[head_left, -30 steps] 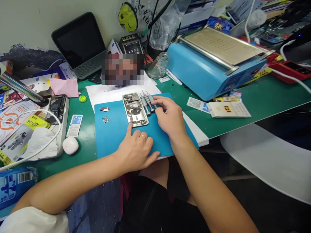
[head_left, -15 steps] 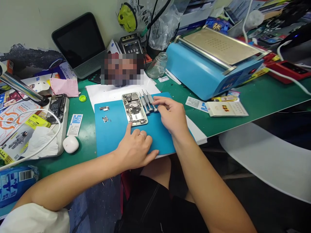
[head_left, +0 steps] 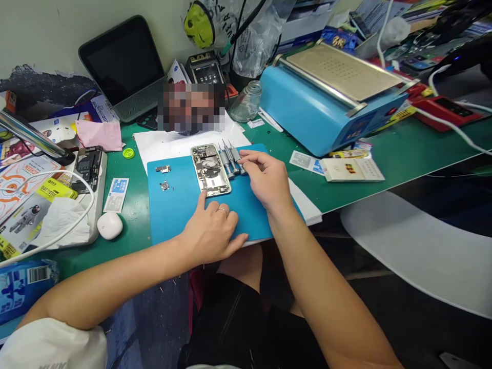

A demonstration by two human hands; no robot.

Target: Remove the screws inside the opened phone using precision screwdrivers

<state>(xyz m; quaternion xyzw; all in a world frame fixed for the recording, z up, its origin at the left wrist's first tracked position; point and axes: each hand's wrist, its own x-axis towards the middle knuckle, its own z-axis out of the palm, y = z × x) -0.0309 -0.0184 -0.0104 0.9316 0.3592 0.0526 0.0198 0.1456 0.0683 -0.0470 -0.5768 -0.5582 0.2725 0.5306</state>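
The left grip (head_left: 211,230) is spread, forefinger touching the opened phone (head_left: 211,171) on the blue mat (head_left: 172,220) along the counter's (head_left: 134,225) near edge; the right grip (head_left: 267,179) bends beside the screwdrivers (head_left: 232,163); whether it pinches one, I cannot tell.

left hand (head_left: 211,230) with index finger extended, right hand (head_left: 267,179) loosely curled

"BATTERY" was legible on the yellow-and-grey box (head_left: 57,188). A barcode was noted on the blue packet (head_left: 25,292), its print too small to read; red characters on the booklet (head_left: 369,170) could not be made out.
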